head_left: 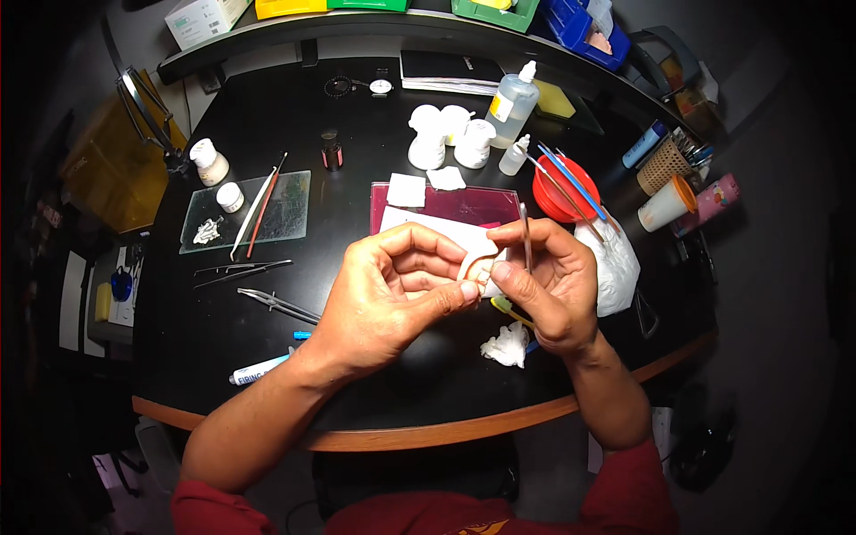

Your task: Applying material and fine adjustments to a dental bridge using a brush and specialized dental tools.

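In front of me, above the middle of the desk, both hands meet around a small cream-and-pink dental model [479, 267]. My left hand [370, 290] pinches its left side between thumb and fingers. My right hand [562, 285] grips the opposite side with thumb and forefinger. A slim tool [524, 234] also stands upright among the right fingers; its working end is not clear to me. Beneath the hands lie a folded white sheet [437, 227] and a dark red tray [490, 203]. Crumpled white tissue [506, 344] lies just below the right hand.
On the left, a glass slab [290, 209] bears slim instruments and a small jar. Tweezers [276, 303] and a tube [259, 367] lie nearer. White jars [426, 152], a clear bottle [513, 107] and a red bowl [546, 198] with brushes stand beyond the hands. A shelf edge [357, 33] spans the back.
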`<state>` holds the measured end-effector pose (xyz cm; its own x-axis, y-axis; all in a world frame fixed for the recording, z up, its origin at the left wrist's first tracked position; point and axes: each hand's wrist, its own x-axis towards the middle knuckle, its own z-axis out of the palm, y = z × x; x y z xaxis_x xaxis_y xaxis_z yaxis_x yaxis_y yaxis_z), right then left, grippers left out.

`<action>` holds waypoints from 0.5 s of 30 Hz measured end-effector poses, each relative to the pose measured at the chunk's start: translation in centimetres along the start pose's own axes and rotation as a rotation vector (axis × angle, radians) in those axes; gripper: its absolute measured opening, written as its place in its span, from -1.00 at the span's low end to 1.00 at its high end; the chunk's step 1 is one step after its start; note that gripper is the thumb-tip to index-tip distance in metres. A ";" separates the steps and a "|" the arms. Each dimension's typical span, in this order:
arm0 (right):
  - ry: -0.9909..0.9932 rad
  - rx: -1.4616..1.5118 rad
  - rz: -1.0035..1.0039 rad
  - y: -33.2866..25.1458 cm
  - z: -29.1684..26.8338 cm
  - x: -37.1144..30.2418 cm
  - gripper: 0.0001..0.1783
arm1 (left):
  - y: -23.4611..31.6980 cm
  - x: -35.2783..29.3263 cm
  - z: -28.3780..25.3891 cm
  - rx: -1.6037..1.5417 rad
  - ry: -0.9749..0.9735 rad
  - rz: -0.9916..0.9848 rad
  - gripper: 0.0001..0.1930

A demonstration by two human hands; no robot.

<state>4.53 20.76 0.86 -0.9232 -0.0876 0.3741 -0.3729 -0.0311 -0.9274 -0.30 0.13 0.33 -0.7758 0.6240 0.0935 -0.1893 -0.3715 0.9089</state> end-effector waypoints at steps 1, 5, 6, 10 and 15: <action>0.035 -0.002 0.021 0.1 0.0 0.0 -0.79 | 0.1 0.0 0.0 -0.005 0.004 0.001 -0.71; 0.059 0.004 0.101 0.2 -0.4 -0.2 -0.81 | 0.3 -0.1 0.0 0.010 0.029 -0.012 -0.70; 0.057 0.002 0.106 0.1 -0.3 -0.2 -0.81 | 0.3 -0.1 -0.1 0.034 0.034 -0.012 -0.70; 0.048 0.069 0.134 -0.3 0.0 -0.2 -0.87 | 0.3 -0.2 -0.1 0.026 0.027 -0.023 -0.69; 0.026 0.136 0.204 -0.5 -0.5 -0.2 -0.88 | 0.0 -0.3 0.5 0.047 0.086 -0.025 -0.58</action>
<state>4.90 21.32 1.28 -0.9808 -0.0805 0.1774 -0.1641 -0.1490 -0.9751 0.28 0.26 0.55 -0.8201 0.5709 0.0373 -0.1822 -0.3224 0.9289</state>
